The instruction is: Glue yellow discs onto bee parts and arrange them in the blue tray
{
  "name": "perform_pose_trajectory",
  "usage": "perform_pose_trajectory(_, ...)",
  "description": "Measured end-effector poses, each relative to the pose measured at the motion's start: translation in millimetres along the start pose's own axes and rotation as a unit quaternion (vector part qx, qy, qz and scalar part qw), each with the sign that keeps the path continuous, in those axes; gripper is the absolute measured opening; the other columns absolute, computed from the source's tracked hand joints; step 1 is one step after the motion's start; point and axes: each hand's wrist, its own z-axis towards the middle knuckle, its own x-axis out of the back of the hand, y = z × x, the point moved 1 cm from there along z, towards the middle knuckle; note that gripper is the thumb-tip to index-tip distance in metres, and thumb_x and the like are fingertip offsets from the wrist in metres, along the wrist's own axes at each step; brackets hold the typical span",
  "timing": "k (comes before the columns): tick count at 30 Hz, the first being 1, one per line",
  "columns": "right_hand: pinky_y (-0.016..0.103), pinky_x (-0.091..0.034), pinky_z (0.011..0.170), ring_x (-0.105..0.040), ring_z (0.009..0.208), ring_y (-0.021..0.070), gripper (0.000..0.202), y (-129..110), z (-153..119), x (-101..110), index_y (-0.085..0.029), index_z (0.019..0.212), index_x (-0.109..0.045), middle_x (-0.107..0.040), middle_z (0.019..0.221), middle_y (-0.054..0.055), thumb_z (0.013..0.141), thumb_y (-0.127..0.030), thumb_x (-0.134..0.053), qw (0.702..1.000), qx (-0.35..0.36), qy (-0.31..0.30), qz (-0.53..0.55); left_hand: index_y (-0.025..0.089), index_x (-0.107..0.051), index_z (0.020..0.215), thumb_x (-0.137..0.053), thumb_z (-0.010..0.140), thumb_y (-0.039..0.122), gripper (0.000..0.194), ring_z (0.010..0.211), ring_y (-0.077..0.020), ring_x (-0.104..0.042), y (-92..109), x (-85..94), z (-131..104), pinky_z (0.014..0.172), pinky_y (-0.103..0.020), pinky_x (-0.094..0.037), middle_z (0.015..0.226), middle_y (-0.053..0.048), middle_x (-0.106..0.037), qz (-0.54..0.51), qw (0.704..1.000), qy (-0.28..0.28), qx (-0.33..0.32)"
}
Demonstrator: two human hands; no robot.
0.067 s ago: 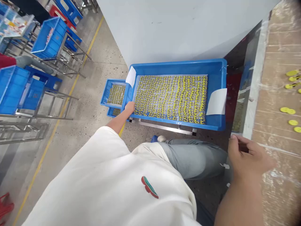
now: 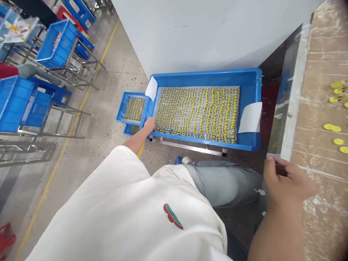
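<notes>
My left hand [image 2: 150, 123] is closed over the near left corner of a large blue plastic crate [image 2: 231, 146]. Inside the crate, rows of small yellow-and-dark pieces [image 2: 195, 112] lie on a pale sheet. White paper sheets [image 2: 251, 117] hang over its two ends. My right hand [image 2: 288, 177] is at the edge of a brown-covered table [image 2: 320, 152], with its fingers curled in and the thumb close to the index finger. Whatever that hand may hold is hidden. Flat yellow rounded pieces [image 2: 338, 141] lie on the table beyond it.
The crate rests on a metal-framed stand [image 2: 190, 146] against a white wall [image 2: 203, 36]. Smaller blue crates [image 2: 119, 108] with similar pieces stand to its left. Farther left are blue bins [image 2: 58, 45] on metal racks, stools, and people seated. A yellow line [image 2: 65, 145] crosses the floor.
</notes>
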Motion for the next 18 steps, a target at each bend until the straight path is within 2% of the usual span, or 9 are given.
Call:
perform_pose_trajectory(7, 0.029, -0.045, 0.061, -0.068, 0.065, 0.0215, 0.045, 1.0, -0.5, -0.1, -0.015, 0.091, -0.08, -0.071, 0.07, 0.008, 0.087, -0.053, -0.055, 1.0, 0.018, 0.011, 0.003, 0.014, -0.061, 0.128, -0.064, 0.095, 0.037, 0.039, 0.115, -0.0245, -0.064, 0.7, -1.4, 0.0, 0.098, -0.047, -0.055, 0.129, -0.012, -0.064, -0.031, 0.999, 0.011, 0.023)
perform_pose_trajectory(18, 0.03, -0.046, 0.065, -0.068, 0.069, 0.0234, 0.049, 1.3, -0.3, -0.2, -0.015, 0.092, -0.08, -0.071, 0.071, 0.01, 0.085, -0.056, -0.053, 1.0, -0.011, -0.013, -0.001, 0.014, -0.061, 0.126, -0.064, 0.095, 0.036, 0.038, 0.111, -0.0232, -0.065, -1.8, 3.1, -2.3, 0.094, -0.045, -0.057, 0.126, -0.012, -0.064, -0.051, 0.998, 0.034, 0.023)
